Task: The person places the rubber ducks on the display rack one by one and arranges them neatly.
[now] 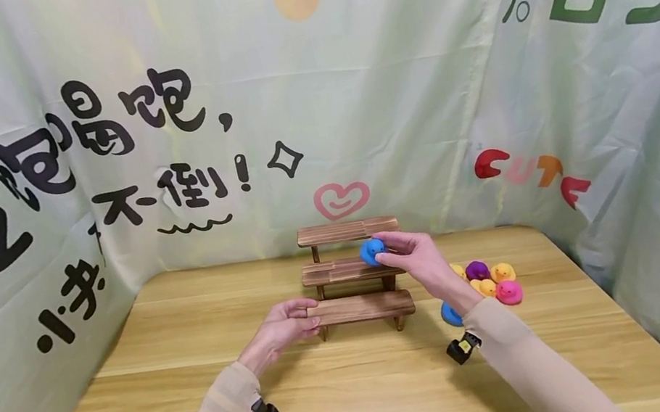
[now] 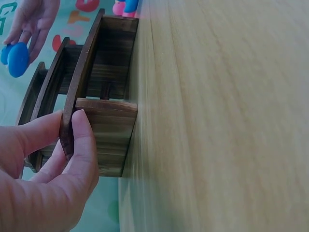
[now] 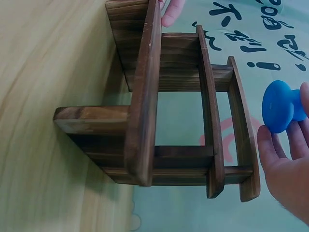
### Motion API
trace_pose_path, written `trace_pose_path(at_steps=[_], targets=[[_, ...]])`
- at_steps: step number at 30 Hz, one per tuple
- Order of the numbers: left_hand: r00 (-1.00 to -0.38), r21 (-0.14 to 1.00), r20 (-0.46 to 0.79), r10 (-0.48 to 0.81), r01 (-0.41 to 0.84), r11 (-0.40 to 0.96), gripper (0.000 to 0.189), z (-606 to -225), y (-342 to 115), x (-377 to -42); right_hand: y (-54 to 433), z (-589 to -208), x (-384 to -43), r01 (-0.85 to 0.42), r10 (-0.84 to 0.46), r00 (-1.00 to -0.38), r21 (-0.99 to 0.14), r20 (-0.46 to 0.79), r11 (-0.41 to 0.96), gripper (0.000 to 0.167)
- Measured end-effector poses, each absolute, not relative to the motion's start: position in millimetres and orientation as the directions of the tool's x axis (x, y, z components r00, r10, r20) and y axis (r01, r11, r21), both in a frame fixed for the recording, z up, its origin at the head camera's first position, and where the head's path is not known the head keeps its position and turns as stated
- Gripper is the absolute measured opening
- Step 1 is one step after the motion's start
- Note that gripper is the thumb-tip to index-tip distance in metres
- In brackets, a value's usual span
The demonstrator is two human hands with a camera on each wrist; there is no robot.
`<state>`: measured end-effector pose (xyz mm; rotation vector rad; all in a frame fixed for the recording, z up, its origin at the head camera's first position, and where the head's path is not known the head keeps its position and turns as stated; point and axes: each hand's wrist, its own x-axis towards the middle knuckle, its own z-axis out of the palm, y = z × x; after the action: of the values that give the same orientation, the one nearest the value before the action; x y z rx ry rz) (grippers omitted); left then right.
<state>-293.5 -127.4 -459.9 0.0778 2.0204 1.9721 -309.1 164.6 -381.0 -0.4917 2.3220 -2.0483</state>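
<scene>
A three-tier wooden stand [image 1: 361, 309] sits on the table toward the back. My left hand [image 1: 285, 326] pinches the left end of its lowest shelf, thumb on one face and fingers on the other, as the left wrist view [image 2: 63, 169] shows. In my right hand [image 1: 422, 262] is a blue rubber duck [image 1: 373, 252], held between thumb and fingers in front of the middle and top shelves, near their right side. The right wrist view shows the duck [image 3: 277, 107] off the shelves, its flat base facing the stand.
Right of the stand, partly behind my right wrist, several small ducks cluster on the wooden table [image 1: 363, 392]: yellow [image 1: 503, 272], purple [image 1: 477, 270], pink [image 1: 509, 292] and blue [image 1: 451, 314]. A printed cloth [image 1: 406, 111] hangs behind and at both sides.
</scene>
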Motion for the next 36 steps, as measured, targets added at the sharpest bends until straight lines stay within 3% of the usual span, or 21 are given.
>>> trace_pose_path(at_steps=[8, 19, 36], targets=[[-0.946, 0.984, -0.178, 0.272, -0.171, 0.048, 0.039, -460.2, -128.4, -294.4, 155.7, -373.2, -313.3, -0.234, -0.248, -0.946, -0.97, 0.211, 0.07, 0.05], [-0.939, 0.985, -0.171, 0.298, -0.158, 0.067, 0.041, -461.6, -129.5, -293.8, 148.0, -369.3, -324.8, -0.345, -0.293, -0.901, -0.938, 0.32, 0.037, 0.041], [-0.944, 0.984, -0.18, 0.277, -0.176, 0.039, 0.041, -460.9, -128.9, -293.7, 118.9, -352.2, -347.7, -0.365, -0.38, -0.873, -0.926, 0.305, 0.097, 0.05]])
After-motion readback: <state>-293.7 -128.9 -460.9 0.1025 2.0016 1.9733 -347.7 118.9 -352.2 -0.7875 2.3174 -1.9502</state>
